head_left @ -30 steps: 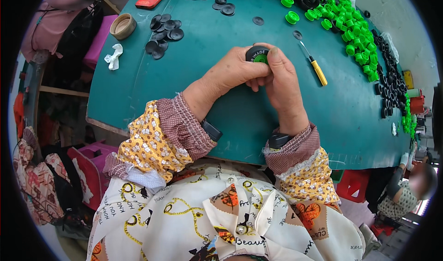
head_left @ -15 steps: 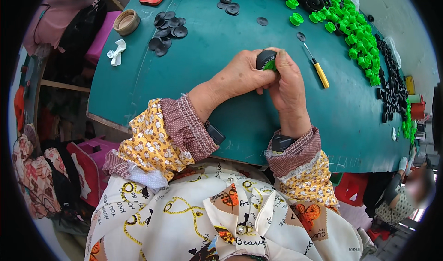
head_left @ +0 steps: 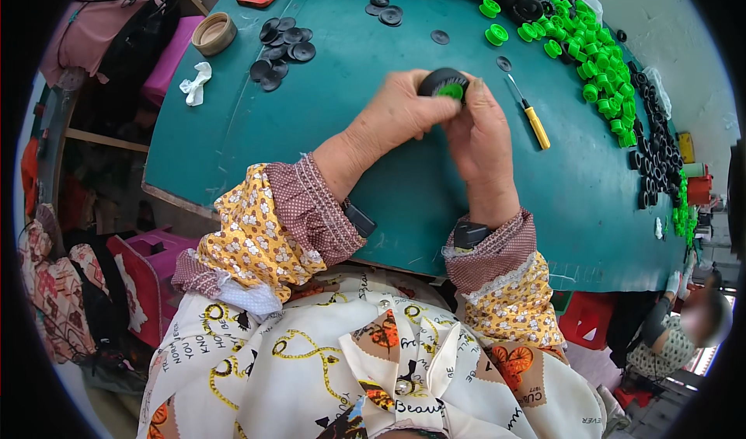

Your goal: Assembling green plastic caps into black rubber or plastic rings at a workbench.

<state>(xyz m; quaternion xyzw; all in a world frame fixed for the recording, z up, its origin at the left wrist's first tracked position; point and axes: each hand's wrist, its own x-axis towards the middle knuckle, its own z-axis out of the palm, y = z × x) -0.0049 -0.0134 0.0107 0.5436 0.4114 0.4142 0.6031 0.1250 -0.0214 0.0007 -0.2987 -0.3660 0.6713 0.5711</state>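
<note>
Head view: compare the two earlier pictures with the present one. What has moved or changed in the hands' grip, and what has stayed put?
Both hands, the left hand and the right hand, kept hold of the black round part with its green insert throughout; nothing was let go. The part looks turned a little, its green face now showing more fully. The yellow-handled screwdriver, the green caps and the black discs stayed put on the green table.

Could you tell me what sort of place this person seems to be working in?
Probably a small assembly workshop. On the green worktable lie heaps of green plastic caps and black discs, with a yellow-handled screwdriver nearby. Both hands hold a black round part with a green centre.
</note>
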